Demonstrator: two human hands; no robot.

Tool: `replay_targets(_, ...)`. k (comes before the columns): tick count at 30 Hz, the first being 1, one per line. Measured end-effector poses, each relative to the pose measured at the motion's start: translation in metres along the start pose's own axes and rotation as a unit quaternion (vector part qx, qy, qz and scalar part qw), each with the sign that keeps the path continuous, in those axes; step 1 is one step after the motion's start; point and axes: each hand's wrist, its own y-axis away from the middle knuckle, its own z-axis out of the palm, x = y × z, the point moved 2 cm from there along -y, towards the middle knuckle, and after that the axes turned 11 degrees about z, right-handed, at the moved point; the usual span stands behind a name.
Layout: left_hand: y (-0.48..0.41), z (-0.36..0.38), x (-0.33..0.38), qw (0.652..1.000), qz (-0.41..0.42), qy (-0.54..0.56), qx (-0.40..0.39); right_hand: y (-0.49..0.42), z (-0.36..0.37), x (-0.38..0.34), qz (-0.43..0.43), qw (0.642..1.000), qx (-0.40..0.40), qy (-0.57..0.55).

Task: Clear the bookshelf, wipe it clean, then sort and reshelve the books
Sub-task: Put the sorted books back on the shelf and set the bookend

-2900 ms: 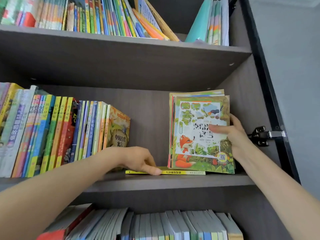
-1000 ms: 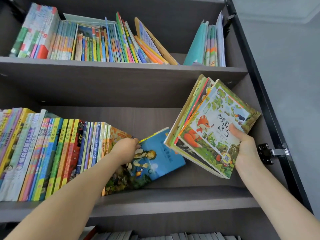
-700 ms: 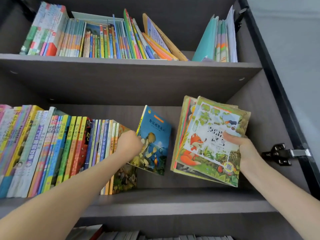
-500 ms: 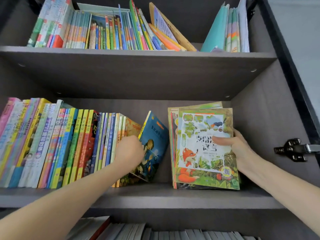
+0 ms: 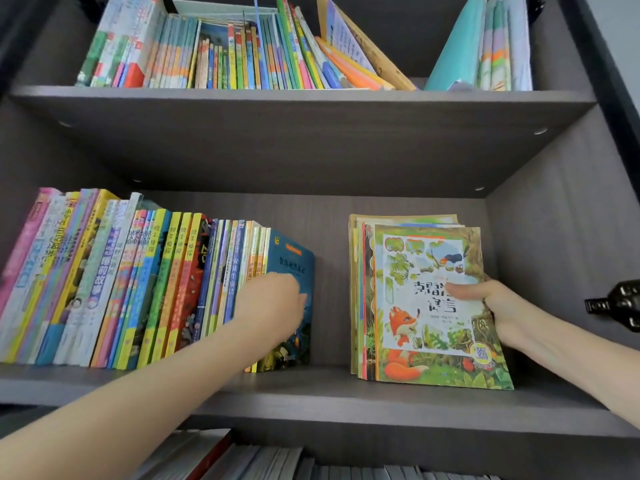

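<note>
Bookshelf [image 5: 561, 237], dark grey wood, fills the view. Middle shelf [image 5: 332, 398] carries a row of books [image 5: 114, 289] at 9 o'clock, spines out, leaning a bit to the right. A blue book [image 5: 294, 268] stands at the row's right end, cover facing right and touching its neighbour. Left hand [image 5: 273, 306] comes in from 7 o'clock and lies against the blue book's cover. The hand is motion-blurred and seen from the back, so I cannot tell whether the fingers are flat or curled on the book. There is a bare gap of shelf between the blue book and the fox-cover stack [image 5: 426, 313] at 3 o'clock. The stack is several thin picture books, upright, bottom edges on the middle shelf, fox cover facing out. Right hand [image 5: 502, 310] comes from 4 o'clock and is clamped on the stack's right edge, with the thumb [image 5: 462, 289] across the front cover and the fingers hidden behind. Upper shelf [image 5: 311, 98] at 12 o'clock holds upper books [image 5: 221, 53], some tilted right, and teal folders [image 5: 485, 46] at 1 o'clock, apart from them. A black hinge [image 5: 620, 306] sits at 3 o'clock on the side wall. Lower books [image 5: 263, 460] at 6 o'clock are only partly visible.
</note>
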Motion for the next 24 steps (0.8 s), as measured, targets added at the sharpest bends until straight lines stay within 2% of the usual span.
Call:
replay_targets(2, -0.013, 0.006, 0.017, 0.979, 0.004, 0.202, 0.016, 0.000, 0.000, -0.001, 0.012, 1.000, -0.022, -0.003)
replay_targets(3, -0.020, 0.013, 0.024, 0.947, -0.014, 0.322, -0.022, -0.002, 0.000, 0.000, 0.019, 0.999, -0.030, -0.004)
replay_targets(4, -0.027, 0.018, 0.033, 0.893, -0.030, 0.442, -0.077, -0.004, -0.001, 0.001, 0.024, 0.999, -0.034, -0.003)
replay_targets(5, -0.030, 0.022, 0.040, 0.825, -0.038, 0.547, -0.134, -0.005, -0.002, 0.003, 0.028, 0.999, -0.040, -0.008)
replay_targets(6, -0.034, 0.026, 0.046, 0.768, -0.038, 0.615, -0.175, -0.006, -0.003, 0.004, 0.031, 0.998, -0.048, -0.011)
replay_targets(7, -0.038, 0.028, 0.048, 0.733, -0.032, 0.652, -0.191, -0.008, -0.004, 0.004, 0.032, 0.998, -0.051, -0.011)
replay_targets(8, -0.042, 0.029, 0.048, 0.718, -0.029, 0.671, -0.186, -0.009, -0.005, 0.004, 0.035, 0.998, -0.051, -0.010)
replay_targets(9, -0.046, 0.030, 0.047, 0.718, -0.032, 0.675, -0.165, -0.008, -0.004, 0.003, 0.040, 0.998, -0.049, -0.009)
replay_targets(12, -0.053, 0.030, 0.049, 0.748, -0.030, 0.657, -0.089, -0.002, 0.002, 0.000, 0.037, 0.998, -0.031, 0.042)
replay_targets(14, -0.054, 0.029, 0.052, 0.763, -0.030, 0.644, -0.044, 0.002, 0.003, -0.001, 0.004, 0.989, 0.030, 0.142)
replay_targets(15, -0.053, 0.027, 0.055, 0.774, -0.037, 0.632, -0.019, 0.007, 0.005, -0.002, -0.022, 0.972, 0.081, 0.219)
replay_targets(16, -0.051, 0.025, 0.058, 0.795, -0.053, 0.604, 0.012, 0.011, 0.007, -0.003, -0.049, 0.939, 0.143, 0.310)
replay_targets(18, -0.047, 0.019, 0.064, 0.863, -0.094, 0.490, 0.078, 0.024, 0.019, -0.006, -0.098, 0.812, 0.297, 0.493)
replay_targets(19, -0.043, 0.015, 0.065, 0.890, -0.108, 0.430, 0.107, 0.030, 0.032, -0.007, -0.142, 0.751, 0.343, 0.546)
replay_targets(20, -0.040, 0.011, 0.066, 0.908, -0.107, 0.385, 0.128, 0.034, 0.048, -0.007, -0.184, 0.732, 0.346, 0.557)
replay_targets(21, -0.038, 0.009, 0.066, 0.917, -0.095, 0.361, 0.139, 0.038, 0.064, -0.005, -0.197, 0.746, 0.319, 0.551)
replay_targets(23, -0.036, 0.006, 0.062, 0.917, -0.063, 0.373, 0.129, 0.038, 0.086, 0.001, -0.170, 0.818, 0.254, 0.488)
replay_targets(24, -0.035, 0.006, 0.059, 0.905, -0.048, 0.406, 0.115, 0.037, 0.091, 0.003, -0.150, 0.855, 0.230, 0.439)
